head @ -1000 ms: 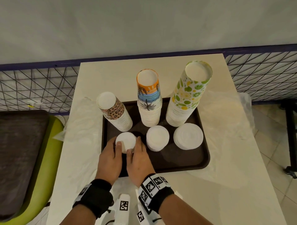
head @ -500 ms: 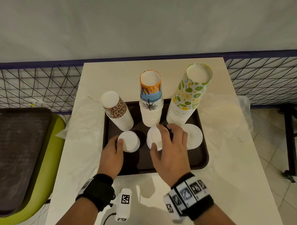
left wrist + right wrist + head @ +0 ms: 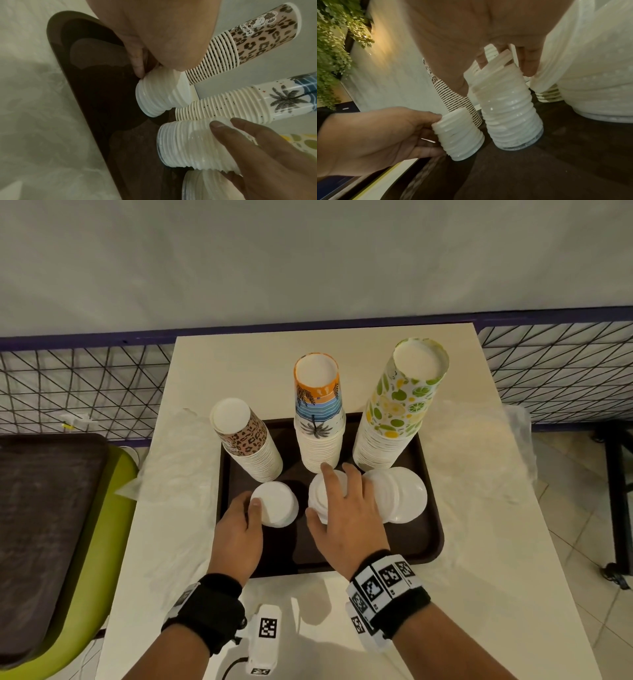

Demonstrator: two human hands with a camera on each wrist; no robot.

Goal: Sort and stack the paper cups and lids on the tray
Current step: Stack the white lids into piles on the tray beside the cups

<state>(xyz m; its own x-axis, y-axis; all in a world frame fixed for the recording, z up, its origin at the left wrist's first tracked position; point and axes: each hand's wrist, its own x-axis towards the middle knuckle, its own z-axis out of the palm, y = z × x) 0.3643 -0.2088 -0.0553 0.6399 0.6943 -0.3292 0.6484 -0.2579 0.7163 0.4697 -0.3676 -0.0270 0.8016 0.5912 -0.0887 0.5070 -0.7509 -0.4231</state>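
Left hand (image 3: pixel 236 529) holds small lid stack (image 3: pixel 275 505); right hand (image 3: pixel 346 518) grasps middle lid stack (image 3: pixel 188 146)

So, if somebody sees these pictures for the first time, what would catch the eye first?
Probably the three tall stacks of upside-down paper cups at the back of the dark brown tray: leopard print on the left, palm-tree beach print in the middle, lime-and-lemon print on the right. In front, the left hand grips the small stack of white lids and the right hand grips the middle lid stack.
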